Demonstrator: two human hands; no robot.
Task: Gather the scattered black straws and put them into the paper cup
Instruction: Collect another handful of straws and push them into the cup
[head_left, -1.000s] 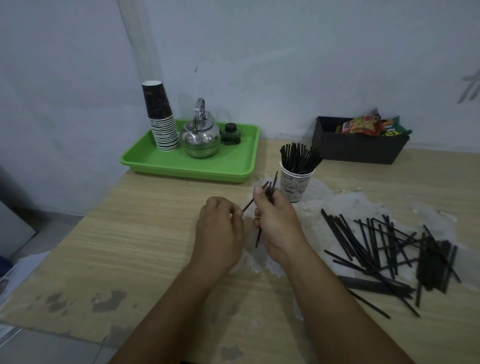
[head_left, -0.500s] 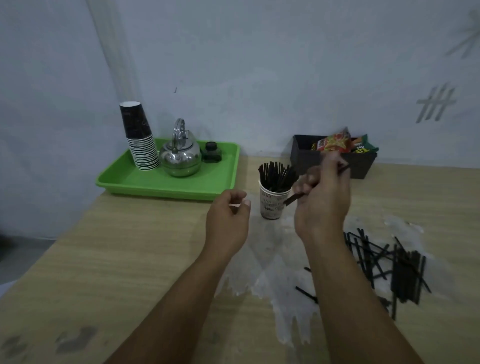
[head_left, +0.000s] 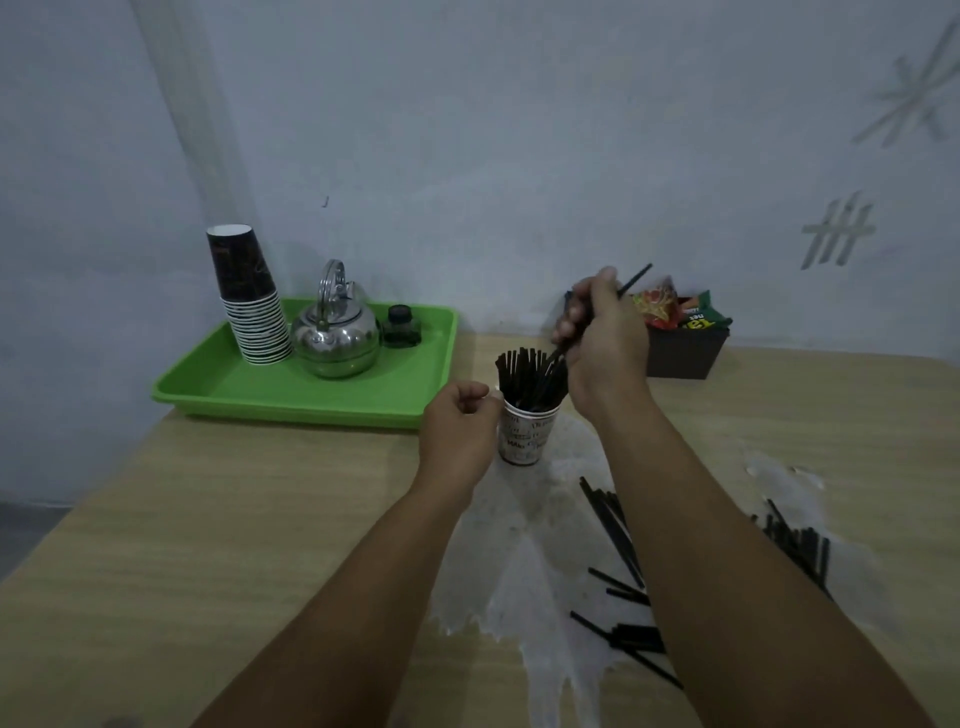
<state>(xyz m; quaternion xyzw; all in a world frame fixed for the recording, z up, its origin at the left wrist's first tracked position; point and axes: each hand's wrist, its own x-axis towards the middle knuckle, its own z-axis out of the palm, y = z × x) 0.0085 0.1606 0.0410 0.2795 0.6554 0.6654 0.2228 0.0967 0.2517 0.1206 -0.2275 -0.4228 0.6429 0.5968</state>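
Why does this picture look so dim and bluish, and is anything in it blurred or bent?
Head view: the light is low and flat, with a bluish cast on the wall; the kettle shows the only bright glints; the wide lens bows the table edges; the right hand and its straws look slightly soft.

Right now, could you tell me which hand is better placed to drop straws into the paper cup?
The right hand: it grips a few black straws angled down over the paper cup. The left hand is a closed fist beside the cup.
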